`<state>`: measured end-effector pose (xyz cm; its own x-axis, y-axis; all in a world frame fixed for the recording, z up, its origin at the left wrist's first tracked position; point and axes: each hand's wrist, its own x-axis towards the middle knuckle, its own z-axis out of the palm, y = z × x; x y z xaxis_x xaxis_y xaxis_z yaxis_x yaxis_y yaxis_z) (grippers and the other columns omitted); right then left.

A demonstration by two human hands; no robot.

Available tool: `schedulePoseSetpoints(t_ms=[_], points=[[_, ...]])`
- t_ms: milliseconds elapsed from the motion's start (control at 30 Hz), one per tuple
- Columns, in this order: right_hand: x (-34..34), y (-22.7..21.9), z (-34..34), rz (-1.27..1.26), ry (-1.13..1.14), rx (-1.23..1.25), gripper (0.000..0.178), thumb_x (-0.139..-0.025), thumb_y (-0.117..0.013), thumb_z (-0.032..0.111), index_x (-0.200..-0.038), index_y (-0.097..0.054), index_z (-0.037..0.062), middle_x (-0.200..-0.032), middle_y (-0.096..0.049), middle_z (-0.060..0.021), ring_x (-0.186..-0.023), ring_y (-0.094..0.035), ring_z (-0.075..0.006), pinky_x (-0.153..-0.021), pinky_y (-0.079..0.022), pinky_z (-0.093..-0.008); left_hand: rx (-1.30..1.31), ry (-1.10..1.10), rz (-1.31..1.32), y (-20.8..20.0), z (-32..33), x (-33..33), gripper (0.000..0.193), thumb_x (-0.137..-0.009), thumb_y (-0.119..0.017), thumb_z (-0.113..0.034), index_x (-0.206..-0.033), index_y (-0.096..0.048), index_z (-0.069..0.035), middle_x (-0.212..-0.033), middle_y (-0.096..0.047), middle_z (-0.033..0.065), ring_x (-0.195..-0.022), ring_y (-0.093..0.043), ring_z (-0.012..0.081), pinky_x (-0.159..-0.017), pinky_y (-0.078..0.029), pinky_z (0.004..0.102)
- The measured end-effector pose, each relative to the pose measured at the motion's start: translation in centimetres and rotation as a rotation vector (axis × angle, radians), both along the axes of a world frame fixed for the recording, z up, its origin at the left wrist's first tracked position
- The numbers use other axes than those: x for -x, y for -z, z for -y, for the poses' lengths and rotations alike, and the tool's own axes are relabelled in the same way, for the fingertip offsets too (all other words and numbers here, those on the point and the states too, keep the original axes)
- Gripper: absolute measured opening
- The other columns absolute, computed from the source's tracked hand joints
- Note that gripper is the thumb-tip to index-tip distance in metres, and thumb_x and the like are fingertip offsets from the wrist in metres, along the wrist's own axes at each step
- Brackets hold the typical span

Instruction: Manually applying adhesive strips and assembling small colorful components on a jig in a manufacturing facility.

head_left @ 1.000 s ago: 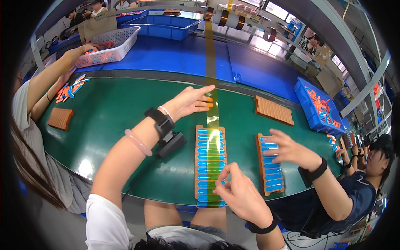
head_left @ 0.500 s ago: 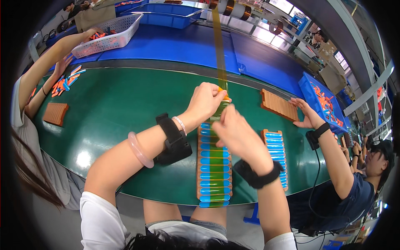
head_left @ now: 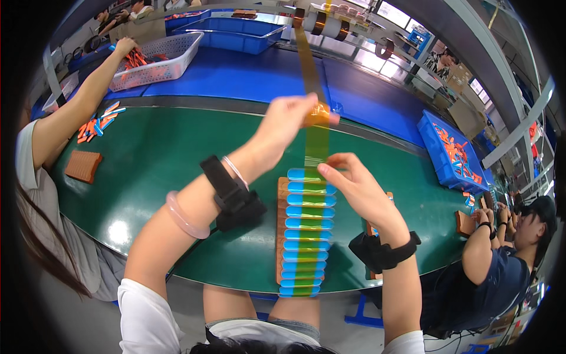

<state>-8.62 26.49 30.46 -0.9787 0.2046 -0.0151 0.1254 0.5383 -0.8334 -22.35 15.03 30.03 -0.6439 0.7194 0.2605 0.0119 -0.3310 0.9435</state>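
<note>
A band of clear amber tape (head_left: 317,141) runs down from a roll at the far side. It lies along a row of blue strips with rounded ends (head_left: 293,236). Beneath them is a grooved brown block (head_left: 282,206), its left edge showing because the row sits shifted rightward. My left hand (head_left: 286,127) pinches the tape above the row, and the film bunches shiny at its fingertips. At the row's far end, my right hand (head_left: 359,183) has thumb and fingertips closed at the tape's right edge; its other fingers are curled.
Tape rolls (head_left: 321,25) hang on a bar at the far side. A white basket (head_left: 177,65) and a blue bin (head_left: 439,150) hold orange and blue strips. Co-workers sit left and right. Another block (head_left: 82,165) lies at left; one more is partly hidden behind my right forearm.
My left hand has moved up and away along the tape. My right hand has shifted right to the tape's edge. The strip row sits farther right on its block. The right co-worker's hand and block have drawn back.
</note>
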Motion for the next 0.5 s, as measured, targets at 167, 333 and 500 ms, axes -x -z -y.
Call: schedulePoseSetpoints(t_ms=[167, 333, 500], points=[[-2.7, -2.4, 0.3, -0.044, -0.203, 0.900, 0.032, -0.089, -0.046, 0.020, -0.112, -0.043, -0.0011, -0.102, -0.056, -0.0075, -0.090, -0.056, -0.0129, -0.076, -0.045, -0.0264, -0.050, 0.083, -0.080, -2.8, 0.7, 0.4, 0.040, -0.091, -0.032, -0.033, -0.109, -0.051, -0.002, -0.105, -0.058, 0.0121, -0.094, -0.056, 0.0237, -0.084, -0.041, 0.0353], [-5.4, -2.0, -0.8, -0.090, -0.060, 0.996, 0.032, -0.089, -0.045, 0.017, -0.115, -0.042, -0.0019, -0.101, -0.056, -0.0082, -0.087, -0.057, -0.0142, -0.075, -0.045, -0.0279, 0.776, -0.403, -1.722, 2.6, 3.8, -0.2, 0.024, -0.072, -0.054, -0.018, -0.094, -0.056, -0.008, -0.098, -0.057, 0.0081, -0.097, -0.050, 0.0251, -0.080, -0.041, 0.0375], [-5.8, -0.4, -1.1, 0.062, -0.032, 1.015, 0.041, -0.089, -0.046, 0.018, -0.122, -0.033, 0.0003, -0.107, -0.053, -0.0098, -0.094, -0.056, -0.0174, -0.079, -0.044, -0.0302, 0.490, 0.296, -1.747, 4.9, 5.8, -7.2, 0.034, -0.062, -0.057, -0.005, -0.096, -0.056, -0.006, -0.106, -0.054, 0.0061, -0.106, -0.046, 0.0243, -0.098, -0.030, 0.0385]])
